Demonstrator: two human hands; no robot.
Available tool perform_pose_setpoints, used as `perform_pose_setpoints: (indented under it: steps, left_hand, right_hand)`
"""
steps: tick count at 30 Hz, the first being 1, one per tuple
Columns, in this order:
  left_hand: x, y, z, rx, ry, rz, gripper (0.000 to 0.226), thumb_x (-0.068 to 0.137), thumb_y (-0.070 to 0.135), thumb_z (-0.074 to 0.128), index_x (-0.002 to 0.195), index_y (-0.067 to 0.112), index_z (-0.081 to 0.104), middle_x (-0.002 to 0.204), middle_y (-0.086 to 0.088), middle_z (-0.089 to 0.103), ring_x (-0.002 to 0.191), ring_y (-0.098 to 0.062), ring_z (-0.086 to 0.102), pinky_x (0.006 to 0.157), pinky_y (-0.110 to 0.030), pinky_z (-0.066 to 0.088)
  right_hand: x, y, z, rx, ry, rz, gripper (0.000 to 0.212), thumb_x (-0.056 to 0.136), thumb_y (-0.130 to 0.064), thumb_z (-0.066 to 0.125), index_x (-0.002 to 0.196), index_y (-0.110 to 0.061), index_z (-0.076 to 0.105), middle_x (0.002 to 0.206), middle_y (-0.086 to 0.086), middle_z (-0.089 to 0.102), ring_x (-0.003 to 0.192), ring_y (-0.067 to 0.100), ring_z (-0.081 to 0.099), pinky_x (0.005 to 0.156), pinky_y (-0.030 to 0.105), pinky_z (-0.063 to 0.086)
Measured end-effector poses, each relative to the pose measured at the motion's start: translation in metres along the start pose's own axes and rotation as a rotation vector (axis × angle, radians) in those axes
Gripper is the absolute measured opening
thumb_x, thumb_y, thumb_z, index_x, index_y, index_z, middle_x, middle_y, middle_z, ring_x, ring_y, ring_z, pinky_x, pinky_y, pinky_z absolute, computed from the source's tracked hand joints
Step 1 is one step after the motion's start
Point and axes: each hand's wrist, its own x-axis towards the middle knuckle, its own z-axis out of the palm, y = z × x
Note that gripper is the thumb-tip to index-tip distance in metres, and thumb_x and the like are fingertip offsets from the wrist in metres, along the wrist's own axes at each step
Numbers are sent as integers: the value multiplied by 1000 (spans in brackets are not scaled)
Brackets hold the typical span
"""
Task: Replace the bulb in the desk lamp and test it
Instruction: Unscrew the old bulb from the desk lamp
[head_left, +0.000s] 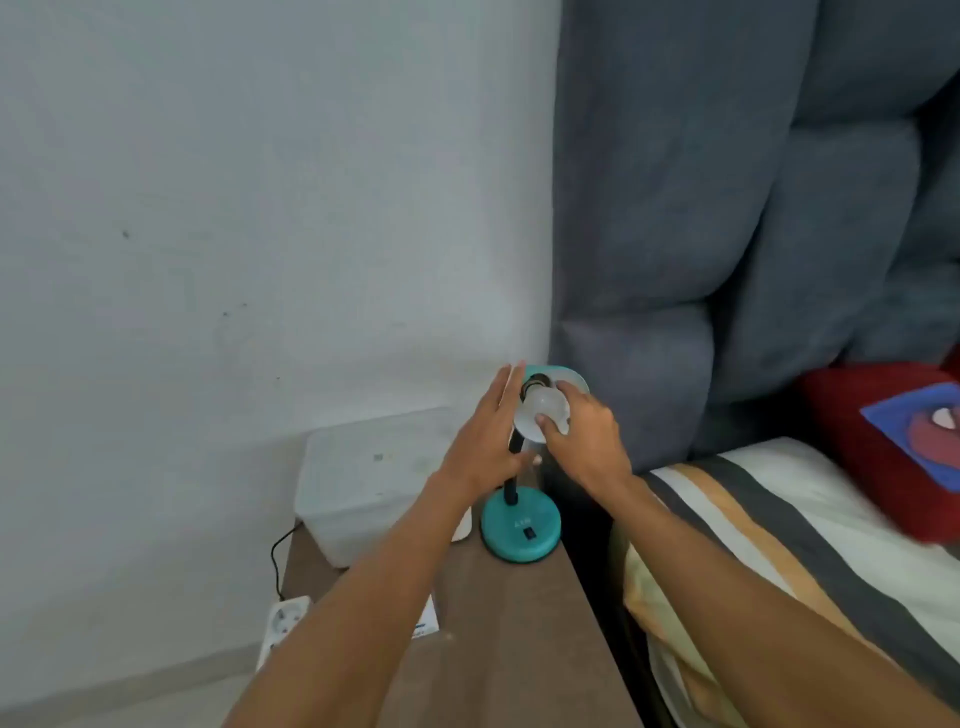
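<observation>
A teal desk lamp stands on the brown bedside table (509, 623), its round base (521, 530) near the table's right edge. The black neck rises to a teal shade (569, 375) tipped towards me. A white frosted bulb (535, 413) sits at the black socket (535, 387). My right hand (584, 436) grips the bulb from the right with fingertips and thumb. My left hand (485, 436) is flat, fingers straight, resting against the left side of the shade and neck; whether it grips anything is hidden.
A translucent plastic box (358, 478) stands at the back left of the table. A white power strip (283, 623) with a black cable lies on the floor. A white box edge (428, 621) shows under my left forearm. The bed (779, 519) and grey headboard (727, 208) are on the right.
</observation>
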Motion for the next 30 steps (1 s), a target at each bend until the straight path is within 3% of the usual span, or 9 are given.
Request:
perform_pose_setpoints:
  steps: [4,8,15,17,20,22,25,28,30]
  left_hand:
    - [16,-4,12,-8,20,33,109,86,18,82,164,24,7,172,-3,17,155,-23,27,121,-40,38]
    - [21,-9,13,-14,56,67,99,86,10,80,163,22,18,169,-1,26,141,-23,48,116,-36,45]
    - [21,-19,12,-34,41,75,95,88,15,79,163,20,21,169,-2,27,150,-21,38,121,-31,36]
    - [21,-20,11,-34,47,78,96,88,14,79,163,21,20,169,-1,26,150,-22,39,120,-32,38]
    - [21,-21,12,-24,38,90,101,85,10,81,163,21,19,170,0,26,151,-22,37,120,-34,38]
    - [20,-21,12,-31,44,95,100,84,10,82,163,19,21,169,-1,27,152,-21,35,122,-33,36]
    - [20,-21,11,-19,50,95,98,86,14,82,163,19,21,169,-1,27,150,-22,38,121,-32,36]
    - [20,-23,12,-15,52,94,98,87,13,81,163,20,20,169,-1,26,150,-23,39,120,-35,39]
    - [19,-23,13,-22,47,90,98,87,13,81,163,22,19,170,0,26,149,-23,40,120,-35,40]
  right_hand:
    - [10,1,9,63,6,42,51,90,-34,66,137,-19,53,125,12,66,111,33,63,94,42,51]
    - [22,8,19,26,66,53,50,89,-35,70,134,-19,56,124,11,65,107,33,64,89,39,51]
    - [18,24,31,-223,0,-287,70,76,3,72,141,-14,50,144,12,48,125,37,46,93,51,53]
    - [16,27,34,-145,32,-252,68,80,-3,70,142,-16,48,146,12,45,127,36,47,96,51,51]
    - [17,23,33,-19,71,-42,61,88,-23,71,142,-14,45,142,14,51,116,36,58,93,47,52]
    - [18,22,32,-97,36,-83,63,86,-17,73,142,-11,46,137,14,55,115,37,58,91,48,53]
    - [17,25,32,-223,3,-292,74,77,1,73,145,-12,45,146,13,47,125,37,46,93,50,54]
    - [15,22,35,-117,39,-187,70,85,-10,70,147,-16,40,150,15,41,130,36,47,96,50,52]
    - [18,19,36,-70,54,-85,64,88,-18,70,145,-14,41,144,14,49,122,35,54,94,47,52]
